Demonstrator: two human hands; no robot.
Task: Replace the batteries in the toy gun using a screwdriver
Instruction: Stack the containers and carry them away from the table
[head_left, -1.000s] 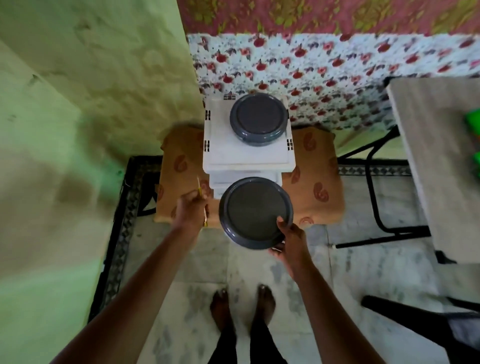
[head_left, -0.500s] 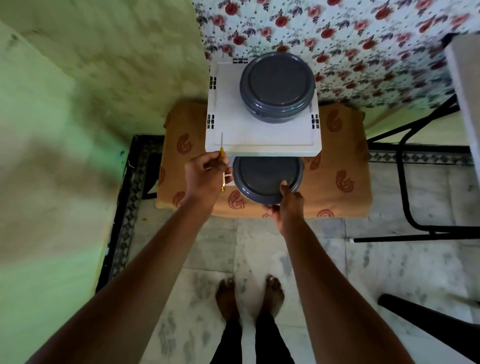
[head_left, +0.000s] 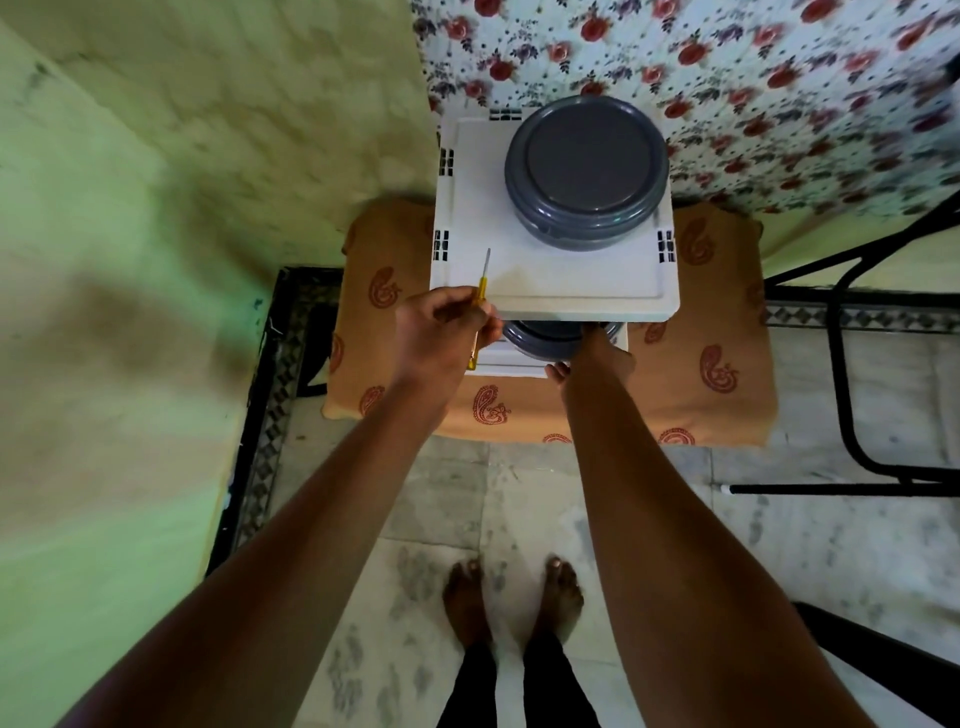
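Note:
My left hand (head_left: 441, 332) grips a small yellow-handled screwdriver (head_left: 481, 291), its metal tip pointing up over the front left corner of the white plastic rack (head_left: 498, 228). My right hand (head_left: 597, 358) reaches under the rack's top shelf and holds a grey round container (head_left: 540, 340) that sits mostly hidden on the lower shelf; its fingers are largely out of sight. A second grey round lidded container (head_left: 587, 171) stands on the rack's top. The toy gun and batteries are not in view.
The rack stands on an orange patterned cushion (head_left: 701, 374) against a floral cloth (head_left: 727, 78). A green wall (head_left: 156, 208) is at the left. Black metal table legs (head_left: 841, 384) stand at the right. My bare feet (head_left: 514, 603) are on the marble floor.
My right hand has pushed the lower grey container back under the top shelf, from held out in front to nearly hidden. My left hand with the screwdriver rose to the rack's front corner.

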